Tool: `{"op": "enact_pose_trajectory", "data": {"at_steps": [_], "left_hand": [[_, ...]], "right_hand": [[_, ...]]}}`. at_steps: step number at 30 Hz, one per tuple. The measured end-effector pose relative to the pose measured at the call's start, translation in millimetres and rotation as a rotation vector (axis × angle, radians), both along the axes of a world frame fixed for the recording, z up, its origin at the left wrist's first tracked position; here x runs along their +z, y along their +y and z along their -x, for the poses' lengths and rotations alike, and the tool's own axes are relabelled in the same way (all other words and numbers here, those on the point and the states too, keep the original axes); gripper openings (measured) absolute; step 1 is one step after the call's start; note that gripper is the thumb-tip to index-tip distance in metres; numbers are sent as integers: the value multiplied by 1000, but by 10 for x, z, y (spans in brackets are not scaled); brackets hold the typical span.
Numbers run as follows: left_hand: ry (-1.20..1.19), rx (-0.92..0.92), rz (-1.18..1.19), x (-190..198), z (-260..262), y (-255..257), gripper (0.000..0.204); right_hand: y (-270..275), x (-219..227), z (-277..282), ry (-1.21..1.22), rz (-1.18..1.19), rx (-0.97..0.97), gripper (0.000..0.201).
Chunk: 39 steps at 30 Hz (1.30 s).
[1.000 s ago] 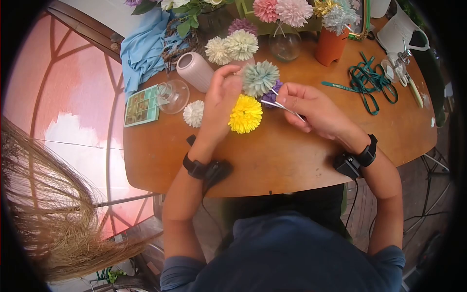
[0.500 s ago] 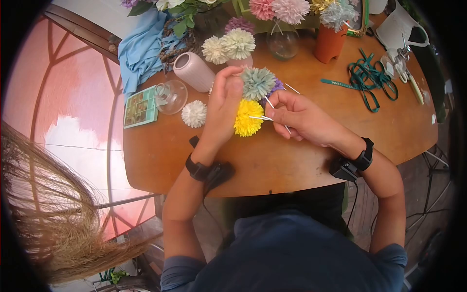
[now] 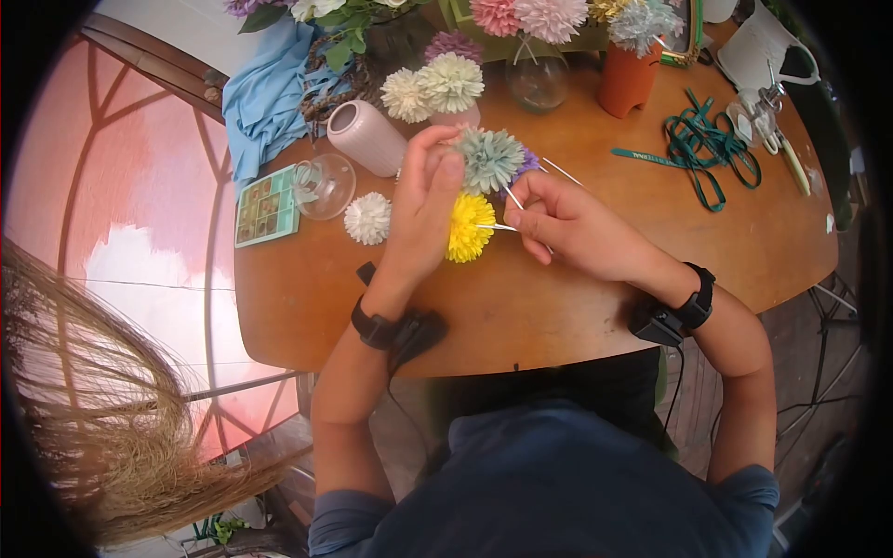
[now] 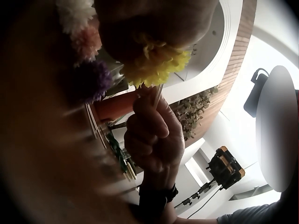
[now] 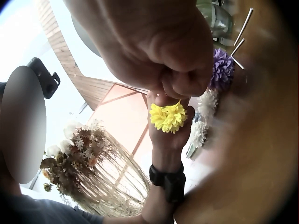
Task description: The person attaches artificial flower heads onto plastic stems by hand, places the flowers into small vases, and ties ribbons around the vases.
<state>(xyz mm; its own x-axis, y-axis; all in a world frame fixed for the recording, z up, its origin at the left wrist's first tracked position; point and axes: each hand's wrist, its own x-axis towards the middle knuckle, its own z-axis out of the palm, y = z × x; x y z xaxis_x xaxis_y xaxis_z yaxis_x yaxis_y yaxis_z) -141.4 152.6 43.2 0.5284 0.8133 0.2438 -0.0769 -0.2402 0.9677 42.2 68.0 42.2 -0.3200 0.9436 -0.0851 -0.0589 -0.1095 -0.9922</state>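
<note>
Holding a small bunch of artificial flowers above the wooden worktop [image 3: 558, 307], my left hand [image 3: 420, 209] had its fingers curled around the heads: the yellow pompom flower [image 3: 468, 227] lowest, the pale green flower [image 3: 490, 158] above it and the purple flower [image 3: 526, 163] tucked just behind. My right hand [image 3: 567, 223] had its fingers pinched on the thin white stem [image 3: 495, 226] of the yellow one, right beside the bloom. Other white stems [image 3: 561, 171] stuck out past my knuckles. A loose white flower [image 3: 368, 218] lay on the worktop to the left, near a tipped glass vase [image 3: 324, 184] and a ribbed pink vase [image 3: 367, 136].
</note>
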Motion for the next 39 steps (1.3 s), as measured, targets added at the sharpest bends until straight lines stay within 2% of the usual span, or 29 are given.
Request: {"op": "enact_pose_trajectory", "data": {"at_steps": [6,8,12,14,20,29,33,39], "left_hand": [[40,-5,11,34,4,-28,36],[0,-22,74,39,-28,-66,39],[104,7,-25,-67,-56,-64,41],[-73,-59,127,-46,-59,-34,44],[-194,-100,335,-11,-18,9,45],[-227,-85,417,-35,-36,0,45],[-224,-90,406,-38,-37,-6,45],[-106,-82,233,-112,-11,61,49]], "right_hand": [[0,-35,8,-67,-52,-40,15],[-27,36,26,-286,-84,-87,15],[-40,39,47,-264,-114,-61,17],[-11,15,21,-142,-63,-24,16],[-8,135,-43,32,10,-13,12],[-27,61,-2,64,-42,38,12],[-27,55,-2,70,-35,37,12],[-31,24,-6,-27,-57,11,12]]}}
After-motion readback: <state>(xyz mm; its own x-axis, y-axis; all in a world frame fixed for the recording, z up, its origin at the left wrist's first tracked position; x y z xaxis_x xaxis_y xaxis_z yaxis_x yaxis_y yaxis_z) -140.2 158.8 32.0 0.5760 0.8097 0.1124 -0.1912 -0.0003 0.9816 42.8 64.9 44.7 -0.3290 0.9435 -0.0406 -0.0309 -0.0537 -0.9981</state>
